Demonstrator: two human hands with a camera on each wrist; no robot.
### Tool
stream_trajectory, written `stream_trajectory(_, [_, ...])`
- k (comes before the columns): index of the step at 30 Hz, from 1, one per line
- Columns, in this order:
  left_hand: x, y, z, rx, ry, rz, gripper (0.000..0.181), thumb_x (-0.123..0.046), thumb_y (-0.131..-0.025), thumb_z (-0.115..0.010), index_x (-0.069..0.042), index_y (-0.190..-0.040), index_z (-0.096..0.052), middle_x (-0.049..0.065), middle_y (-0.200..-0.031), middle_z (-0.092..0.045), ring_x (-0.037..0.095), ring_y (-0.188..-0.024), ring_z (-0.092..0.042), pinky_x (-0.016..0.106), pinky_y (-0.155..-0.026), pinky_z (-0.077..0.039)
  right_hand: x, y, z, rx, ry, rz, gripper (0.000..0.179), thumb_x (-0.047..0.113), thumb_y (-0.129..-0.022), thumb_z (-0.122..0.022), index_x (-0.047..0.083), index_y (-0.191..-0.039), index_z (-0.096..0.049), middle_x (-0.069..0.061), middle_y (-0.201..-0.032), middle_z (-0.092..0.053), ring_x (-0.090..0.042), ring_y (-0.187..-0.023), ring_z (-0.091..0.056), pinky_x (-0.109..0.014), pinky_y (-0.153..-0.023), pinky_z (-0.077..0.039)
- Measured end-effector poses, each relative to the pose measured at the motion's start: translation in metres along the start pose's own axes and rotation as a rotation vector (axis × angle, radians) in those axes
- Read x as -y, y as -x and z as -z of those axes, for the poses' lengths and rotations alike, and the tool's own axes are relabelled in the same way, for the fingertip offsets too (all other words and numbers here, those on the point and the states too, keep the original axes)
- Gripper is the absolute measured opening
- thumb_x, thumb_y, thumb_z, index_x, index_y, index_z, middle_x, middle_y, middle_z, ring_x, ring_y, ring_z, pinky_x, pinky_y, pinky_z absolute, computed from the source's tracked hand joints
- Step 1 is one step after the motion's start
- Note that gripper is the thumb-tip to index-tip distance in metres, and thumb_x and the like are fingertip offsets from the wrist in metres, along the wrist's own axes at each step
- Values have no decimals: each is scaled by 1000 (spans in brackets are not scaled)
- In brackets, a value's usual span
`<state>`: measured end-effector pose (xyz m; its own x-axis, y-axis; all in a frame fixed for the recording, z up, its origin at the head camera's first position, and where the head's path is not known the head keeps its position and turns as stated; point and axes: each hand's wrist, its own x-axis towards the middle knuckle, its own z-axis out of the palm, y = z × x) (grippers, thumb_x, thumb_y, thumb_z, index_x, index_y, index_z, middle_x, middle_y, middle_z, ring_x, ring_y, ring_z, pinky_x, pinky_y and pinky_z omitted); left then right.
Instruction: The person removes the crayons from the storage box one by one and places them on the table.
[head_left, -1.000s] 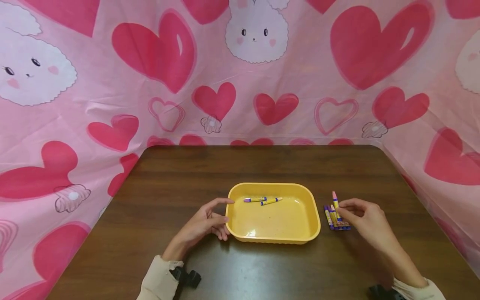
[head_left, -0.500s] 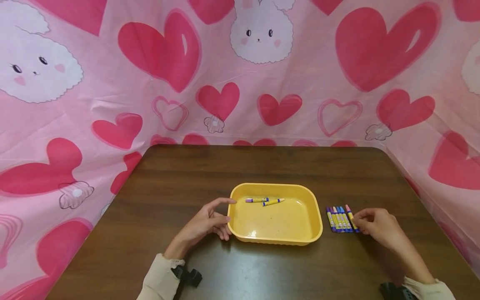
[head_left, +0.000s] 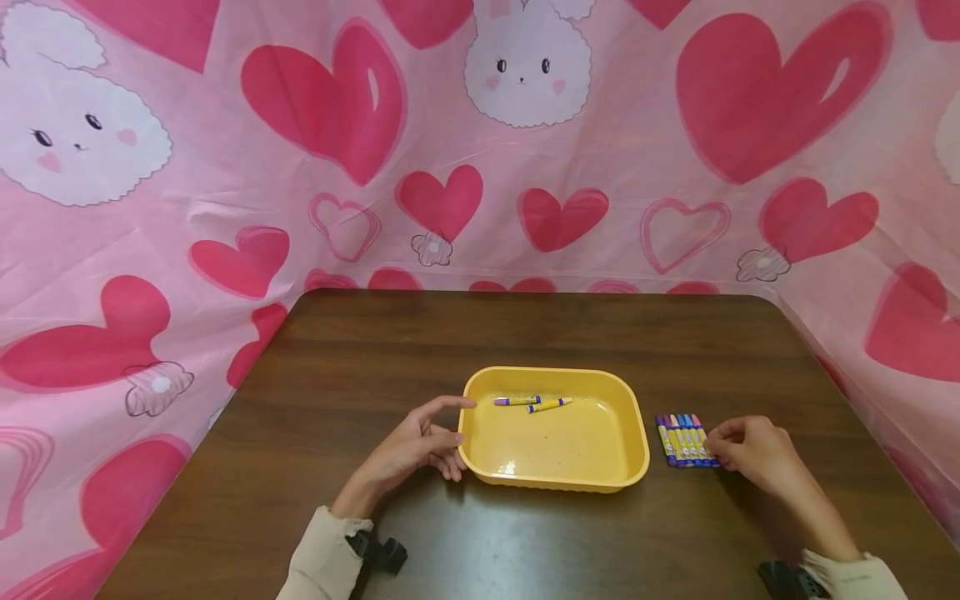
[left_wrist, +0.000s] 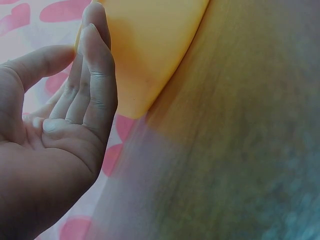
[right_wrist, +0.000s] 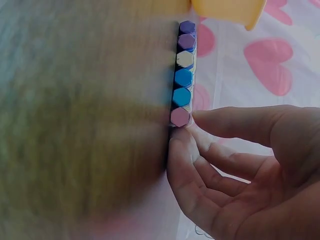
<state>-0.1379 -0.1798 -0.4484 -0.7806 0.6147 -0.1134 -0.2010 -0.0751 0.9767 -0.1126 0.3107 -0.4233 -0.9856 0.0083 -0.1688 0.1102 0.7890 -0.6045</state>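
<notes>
At the left end of the yellow plastic tray (head_left: 637, 442), my left hand (head_left: 408, 450) holds the rim, thumb on one side and fingers on the other, as the left wrist view shows. Inside the tray lie a purple-tipped crayon (head_left: 513, 401) and a pale-tipped crayon (head_left: 551, 405). To the right of the tray, several crayons (head_left: 681, 446) lie side by side in a tight row. My right hand (head_left: 761, 454) is at the row's right end. Its thumb and forefinger pinch the pink crayon (right_wrist: 180, 117), which sits flush against a blue crayon (right_wrist: 182, 96).
All of this rests on a dark brown wooden table (head_left: 450, 333). A pink cloth (head_left: 480, 225) with hearts and rabbits hangs behind the table and along both sides. Black straps sit at both wrists, over pale sleeves (head_left: 322, 554).
My right hand has lowered the pink crayon from above the row to its right end, then brought it flush with the others. The left hand stays on the tray.
</notes>
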Motion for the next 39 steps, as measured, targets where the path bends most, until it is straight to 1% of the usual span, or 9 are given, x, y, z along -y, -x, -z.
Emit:
stream_trajectory(9, [-1,-1,-1,-10,5,21,58,-8,-98,-61,-1,-149,-33,16,-80,-73,23,-64,-71,37,-62,-61,-2,0,0,-23,16,3,19,15,-89,-71,-3,-89,-72,-1,-70,-70,-13,-62,-63,-25,-53,-49])
stream_trajectory(16, [-1,-1,-2,-8,4,21,59,-10,-98,-62,-2,-149,-34,16,-81,-73,22,-65,-72,37,-63,-61,-2,0,2,-58,62,3,22,24,-88,-74,2,-88,-74,2,-69,-68,-12,-63,-59,-26,-54,-44])
stream_trajectory(19, [-1,-1,-2,-8,6,22,59,-10,-98,-62,-2,-150,-34,16,-81,-73,22,-64,-72,37,-63,-61,0,1,2,-113,85,35,20,24,-88,-73,4,-86,-74,2,-69,-67,-13,-63,-56,-29,-55,-42])
stream_trajectory(22, [-1,0,-2,-8,8,22,60,-11,-98,-62,-2,-150,-34,15,-80,-73,22,-64,-72,37,-62,-61,4,2,1,-222,100,84,16,21,-87,-73,6,-84,-74,-1,-71,-69,-15,-63,-56,-31,-55,-42])
stream_trajectory(25, [-1,0,-1,-8,9,21,60,-11,-98,-63,-2,-150,-34,15,-80,-73,22,-64,-71,37,-62,-61,9,2,2,-312,101,121,14,20,-85,-74,6,-83,-74,-7,-75,-71,-22,-66,-61,-34,-56,-43])
stream_trajectory(27, [-1,0,-1,-6,8,18,60,-11,-98,-63,-2,-150,-33,15,-80,-73,22,-64,-71,37,-62,-61,13,2,2,-341,102,133,15,21,-85,-75,6,-83,-74,-10,-78,-72,-27,-69,-64,-36,-57,-44])
stream_trajectory(30, [0,0,-1,-2,5,16,59,-10,-98,-62,-1,-150,-33,15,-80,-73,22,-64,-71,36,-61,-61,22,2,4,-352,101,152,15,22,-85,-76,7,-85,-75,-11,-80,-73,-30,-71,-65,-37,-57,-45])
stream_trajectory(33, [0,0,-1,-1,0,17,59,-10,-99,-61,-1,-150,-33,14,-80,-73,22,-64,-71,35,-62,-61,33,3,3,-377,94,199,10,18,-85,-76,8,-84,-75,-9,-79,-73,-24,-69,-65,-35,-57,-45])
stream_trajectory(39, [-1,0,-1,-6,-6,27,59,-12,-99,-62,-2,-150,-32,13,-81,-74,21,-64,-71,35,-62,-61,59,4,-1,-417,69,294,3,15,-85,-78,15,-84,-75,2,-75,-73,-2,-66,-60,-26,-58,-46])
